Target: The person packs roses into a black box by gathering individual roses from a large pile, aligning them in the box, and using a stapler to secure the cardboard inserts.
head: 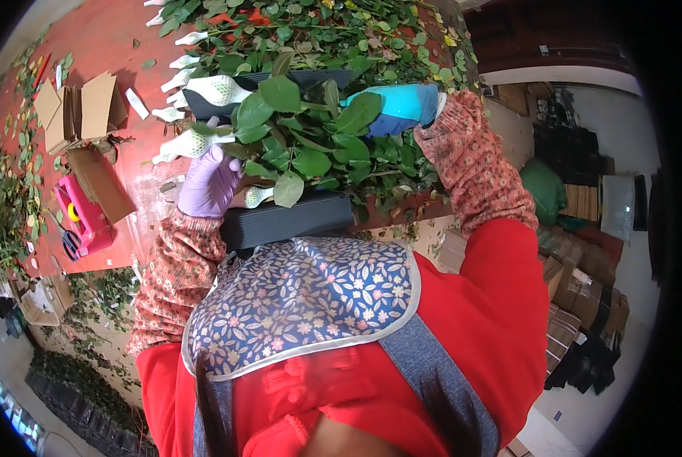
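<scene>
My left hand (208,183), in a thin purple glove, has its fingers closed at the neck of a flower head in a white foam net (195,143). Another netted head (218,90) lies just beyond it. My right hand (395,108), in a blue work glove, grips the leafy stems (312,163) farther right; leaves cover its fingertips. These flowers look like roses, lying sideways between two dark corrugated walls (289,220) that seem to form a holder. Below my left fingers, one more netted head (258,196) rests inside the near wall.
Many leafy stems (318,40) with netted heads cover the far side of the red table (146,188). Folded cardboard pieces (81,111), a pink tape dispenser (84,217) and scissors (66,237) lie at left. Cardboard boxes (584,297) are stacked on the floor at right.
</scene>
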`<state>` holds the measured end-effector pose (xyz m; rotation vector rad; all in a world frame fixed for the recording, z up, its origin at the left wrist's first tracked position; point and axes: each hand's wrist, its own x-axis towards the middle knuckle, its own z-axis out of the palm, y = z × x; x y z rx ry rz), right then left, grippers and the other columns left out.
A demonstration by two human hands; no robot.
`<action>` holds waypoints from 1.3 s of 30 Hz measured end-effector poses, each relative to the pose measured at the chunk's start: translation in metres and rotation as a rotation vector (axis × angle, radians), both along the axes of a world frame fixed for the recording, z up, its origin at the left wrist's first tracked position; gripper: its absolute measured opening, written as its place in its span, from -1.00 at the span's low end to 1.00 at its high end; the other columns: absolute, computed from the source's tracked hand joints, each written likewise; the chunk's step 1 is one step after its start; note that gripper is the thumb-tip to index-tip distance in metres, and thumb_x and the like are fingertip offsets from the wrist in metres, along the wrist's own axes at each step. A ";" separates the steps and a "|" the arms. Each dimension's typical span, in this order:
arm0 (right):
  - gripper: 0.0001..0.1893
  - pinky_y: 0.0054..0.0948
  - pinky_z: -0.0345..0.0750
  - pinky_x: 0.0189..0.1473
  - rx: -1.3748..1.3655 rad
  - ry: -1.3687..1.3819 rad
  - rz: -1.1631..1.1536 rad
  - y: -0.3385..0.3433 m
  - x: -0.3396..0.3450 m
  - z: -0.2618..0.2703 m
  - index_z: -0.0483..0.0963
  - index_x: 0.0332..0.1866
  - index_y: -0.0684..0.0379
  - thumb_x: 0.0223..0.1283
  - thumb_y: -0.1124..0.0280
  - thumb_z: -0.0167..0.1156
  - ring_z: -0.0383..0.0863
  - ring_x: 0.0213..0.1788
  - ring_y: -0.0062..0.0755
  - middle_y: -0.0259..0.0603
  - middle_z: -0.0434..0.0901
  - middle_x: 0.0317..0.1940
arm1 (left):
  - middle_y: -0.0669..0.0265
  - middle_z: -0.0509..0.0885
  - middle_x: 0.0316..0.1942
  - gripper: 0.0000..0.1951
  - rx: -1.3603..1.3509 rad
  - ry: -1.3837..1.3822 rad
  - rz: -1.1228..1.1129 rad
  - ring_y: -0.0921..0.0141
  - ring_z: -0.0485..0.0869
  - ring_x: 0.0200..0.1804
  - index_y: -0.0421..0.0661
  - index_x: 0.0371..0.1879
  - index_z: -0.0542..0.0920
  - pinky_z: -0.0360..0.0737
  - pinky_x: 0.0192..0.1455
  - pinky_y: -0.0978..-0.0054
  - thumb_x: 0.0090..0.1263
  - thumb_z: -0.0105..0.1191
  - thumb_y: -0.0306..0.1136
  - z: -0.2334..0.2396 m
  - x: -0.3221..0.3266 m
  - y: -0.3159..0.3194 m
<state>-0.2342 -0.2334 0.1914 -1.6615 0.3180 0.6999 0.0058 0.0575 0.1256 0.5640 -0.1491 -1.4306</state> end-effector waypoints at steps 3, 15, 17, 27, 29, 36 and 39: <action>-0.52 -0.63 0.53 -0.18 0.033 0.105 -0.094 0.004 -0.001 0.012 0.46 0.24 0.27 0.17 0.48 0.25 0.52 -0.12 -0.69 -0.35 0.64 -0.04 | 0.32 0.53 0.13 -0.33 0.116 -0.089 0.079 0.38 0.62 0.02 -0.03 0.38 0.27 0.62 0.09 0.42 0.38 0.26 -0.09 -0.004 -0.006 -0.006; -0.45 -0.60 0.60 -0.19 -0.110 0.038 -0.281 0.013 -0.008 0.027 0.46 0.27 0.20 0.13 0.48 0.36 0.60 -0.16 -0.66 -0.35 0.67 -0.02 | 0.27 0.62 0.05 -0.51 0.242 -0.306 0.031 0.38 0.65 0.01 -0.08 0.23 0.41 0.66 0.07 0.35 0.32 0.23 -0.43 0.016 -0.003 0.006; -0.41 -0.64 0.56 -0.30 -0.325 0.085 -0.245 0.016 0.000 0.049 0.41 0.32 0.19 0.13 0.48 0.37 0.56 -0.25 -0.71 -0.37 0.65 -0.03 | 0.33 0.63 -0.01 -0.55 0.153 -0.483 0.073 0.48 0.64 -0.07 -0.08 0.17 0.44 0.64 0.00 0.45 0.30 0.21 -0.51 0.003 0.006 0.016; -0.70 -0.66 0.30 -0.60 0.202 -0.118 -0.339 -0.004 -0.032 0.018 0.53 0.15 0.13 0.37 0.33 0.12 0.41 -0.57 -0.73 -0.45 0.56 -0.44 | 0.30 0.67 -0.13 -0.75 0.067 -0.688 0.147 0.47 0.62 -0.16 -0.25 -0.01 0.60 0.60 -0.07 0.51 0.33 0.19 -0.61 0.060 -0.022 0.023; -0.70 -0.65 0.31 -0.61 -0.180 -0.312 -0.219 0.024 -0.017 0.024 0.54 0.14 0.12 0.46 0.26 0.03 0.38 -0.60 -0.71 -0.43 0.53 -0.48 | 0.33 0.69 -0.23 -0.82 0.160 -0.516 0.129 0.47 0.63 -0.16 -0.21 -0.15 0.66 0.59 -0.08 0.52 0.28 0.21 -0.61 0.074 -0.029 0.011; -0.58 -0.65 0.40 -0.51 0.133 -0.084 -0.342 -0.008 -0.030 0.011 0.48 0.25 0.08 0.46 0.09 -0.03 0.48 -0.47 -0.62 -0.35 0.58 -0.36 | 0.15 0.59 0.11 -0.41 0.073 -0.189 0.046 0.28 0.62 0.12 -0.20 0.23 0.45 0.62 0.20 0.29 0.12 0.19 -0.67 0.043 -0.010 0.020; -0.57 -0.71 0.37 -0.49 -0.499 -0.698 0.126 -0.016 -0.027 0.005 0.44 0.29 0.05 0.44 0.10 -0.01 0.45 -0.38 -0.67 -0.40 0.54 -0.35 | 0.17 0.60 0.05 -0.56 -0.155 -0.472 -0.071 0.27 0.58 0.13 -0.22 0.00 0.52 0.56 0.20 0.29 0.07 0.21 -0.61 0.026 0.002 0.011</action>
